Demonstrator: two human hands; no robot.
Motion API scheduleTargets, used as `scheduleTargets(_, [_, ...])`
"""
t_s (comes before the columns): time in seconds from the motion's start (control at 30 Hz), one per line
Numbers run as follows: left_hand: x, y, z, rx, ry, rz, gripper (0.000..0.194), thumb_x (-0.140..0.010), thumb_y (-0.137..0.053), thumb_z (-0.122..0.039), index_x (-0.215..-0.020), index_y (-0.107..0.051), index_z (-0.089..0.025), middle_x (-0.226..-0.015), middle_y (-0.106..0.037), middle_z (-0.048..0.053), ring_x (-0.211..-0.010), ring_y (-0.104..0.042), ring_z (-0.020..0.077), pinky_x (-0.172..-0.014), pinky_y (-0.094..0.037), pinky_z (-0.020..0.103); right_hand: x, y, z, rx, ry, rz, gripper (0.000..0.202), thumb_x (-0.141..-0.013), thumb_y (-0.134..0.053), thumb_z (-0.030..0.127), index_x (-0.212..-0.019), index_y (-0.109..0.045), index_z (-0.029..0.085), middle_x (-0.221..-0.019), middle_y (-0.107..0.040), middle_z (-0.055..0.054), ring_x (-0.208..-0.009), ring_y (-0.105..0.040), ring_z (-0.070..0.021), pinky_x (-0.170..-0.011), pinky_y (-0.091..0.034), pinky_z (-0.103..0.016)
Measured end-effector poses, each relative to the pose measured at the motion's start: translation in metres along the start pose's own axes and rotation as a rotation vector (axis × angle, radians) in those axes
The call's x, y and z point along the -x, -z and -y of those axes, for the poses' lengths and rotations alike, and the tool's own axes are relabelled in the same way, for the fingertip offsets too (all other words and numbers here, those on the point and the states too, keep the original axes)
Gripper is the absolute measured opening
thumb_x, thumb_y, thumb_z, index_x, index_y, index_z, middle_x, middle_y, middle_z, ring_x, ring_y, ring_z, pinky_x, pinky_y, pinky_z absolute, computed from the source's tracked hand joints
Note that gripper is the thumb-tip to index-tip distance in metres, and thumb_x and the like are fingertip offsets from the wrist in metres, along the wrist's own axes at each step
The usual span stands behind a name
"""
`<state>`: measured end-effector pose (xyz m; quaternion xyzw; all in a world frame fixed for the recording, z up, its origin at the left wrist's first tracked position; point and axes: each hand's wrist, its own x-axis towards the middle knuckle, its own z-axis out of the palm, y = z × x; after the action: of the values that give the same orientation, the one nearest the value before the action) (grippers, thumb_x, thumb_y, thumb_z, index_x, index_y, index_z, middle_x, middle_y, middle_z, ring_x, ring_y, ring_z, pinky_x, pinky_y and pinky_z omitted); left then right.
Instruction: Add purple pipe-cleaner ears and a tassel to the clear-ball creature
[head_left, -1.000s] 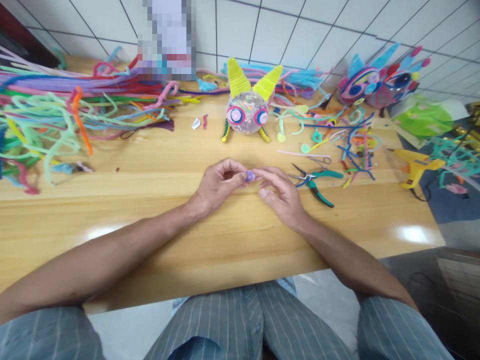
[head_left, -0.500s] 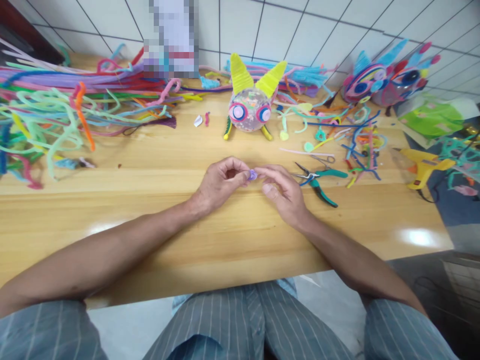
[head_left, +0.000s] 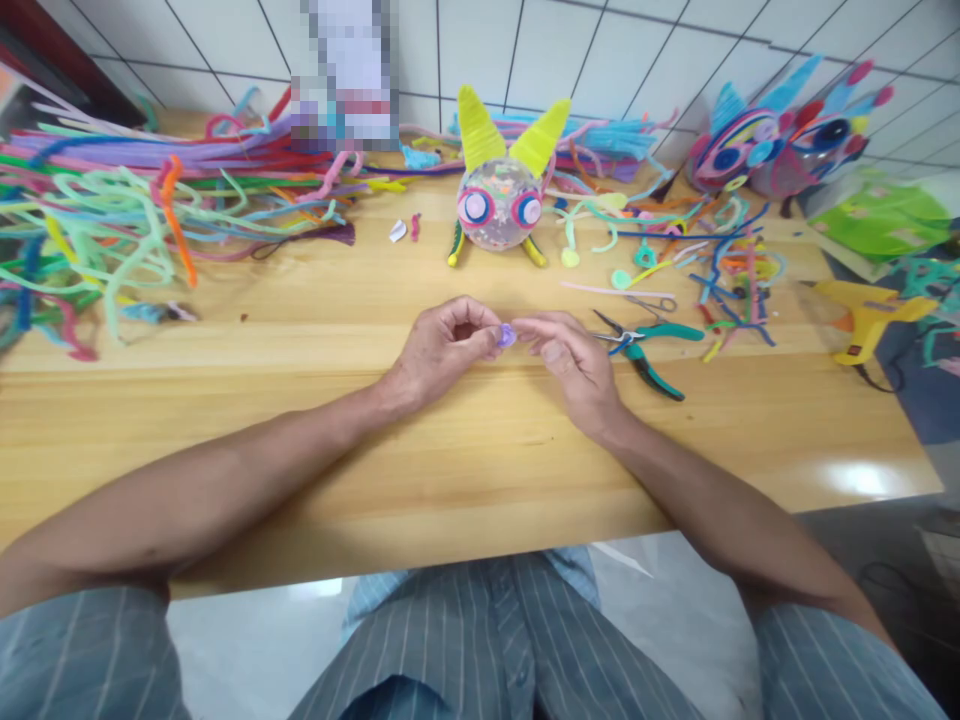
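1. Hands: 2, both bare, belonging to 1 seated person; left hand [head_left: 439, 348] and right hand [head_left: 576, 362] meet near the middle of the table, forearms resting on the wood
2. Purple piece [head_left: 507, 336]: 1, small and curled, pinched between the fingertips of both hands; left hand closed around it with fingers curled in, right hand gripping it from the other side with thumb and forefinger. Its exact form is too small to tell
3. Finished figures: 1 clear round body with 2 yellow ears [head_left: 501, 200] and 2 ringed eyes, standing beyond the hands; 1 cluster of blue and pink ringed figures [head_left: 780, 150] at the far right, count unclear
4. Pliers [head_left: 645, 345]: 1 pair, teal handles, lying just to the right of the right hand, not touched
5. Glue gun [head_left: 862, 315]: 1, yellow, well apart at the right edge
6. Pipe cleaners: 1 large loose heap [head_left: 112, 220] at far left, 1 scatter of short offcuts [head_left: 705, 265] at far right; too many to count
7. Surface: 1 wooden table [head_left: 480, 470], pale and glossy
8. Room: white tiled wall [head_left: 525, 50] directly behind the table
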<state>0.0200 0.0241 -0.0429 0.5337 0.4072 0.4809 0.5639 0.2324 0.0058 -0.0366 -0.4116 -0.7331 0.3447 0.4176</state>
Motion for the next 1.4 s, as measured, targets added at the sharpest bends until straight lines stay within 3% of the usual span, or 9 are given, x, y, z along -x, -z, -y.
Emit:
scheduleTargets(0.37, [0.0004, 0.0000, -0.0005, 0.002, -0.007, 0.006, 0.030, -0.078, -0.088, -0.042, -0.080, -0.071, -0.018, -0.071, -0.072, 0.002, -0.064, -0.064, 0.0133, -0.065, -0.054, 0.027, 0.0003, 0.0010, 0.0002, 0.006, 0.002, 0.011, 0.052, -0.106, -0.050, 0.067, -0.124, -0.080, 0.029, -0.124, -0.075, -0.009, -0.122, -0.068, -0.0294, -0.109, -0.056, -0.052])
scheduleTargets(0.6, [-0.0010, 0.0006, 0.0037, 0.018, -0.034, 0.007, 0.026, -0.079, -0.087, -0.037, -0.082, -0.072, -0.016, -0.070, -0.071, 0.001, -0.063, -0.063, 0.0118, -0.064, -0.053, 0.025, 0.0005, 0.0003, 0.0002, -0.056, 0.022, -0.002, 0.047, -0.107, -0.053, 0.061, -0.126, -0.080, 0.027, -0.121, -0.076, -0.009, -0.116, -0.070, -0.0280, -0.108, -0.055, -0.051])
scheduleTargets(1.03, [-0.0026, 0.0007, 0.0052, 0.067, -0.022, 0.016, 0.029, -0.078, -0.089, -0.037, -0.084, -0.071, -0.015, -0.075, -0.072, 0.001, -0.066, -0.065, 0.0115, -0.067, -0.056, 0.024, 0.0046, 0.0008, -0.0067, -0.090, 0.019, 0.018, 0.050, -0.110, -0.045, 0.061, -0.134, -0.077, 0.033, -0.125, -0.073, -0.007, -0.114, -0.069, -0.0281, -0.104, -0.056, -0.051])
scheduleTargets(1.4, [-0.0042, -0.0002, 0.0043, 0.088, -0.031, 0.029, 0.025, -0.080, -0.084, -0.033, -0.083, -0.068, -0.015, -0.074, -0.071, 0.001, -0.065, -0.066, 0.0109, -0.065, -0.054, 0.024, 0.0054, -0.0012, -0.0016, -0.043, 0.023, -0.017, 0.049, -0.109, -0.047, 0.062, -0.133, -0.078, 0.034, -0.127, -0.072, -0.008, -0.111, -0.070, -0.0267, -0.089, -0.061, -0.044])
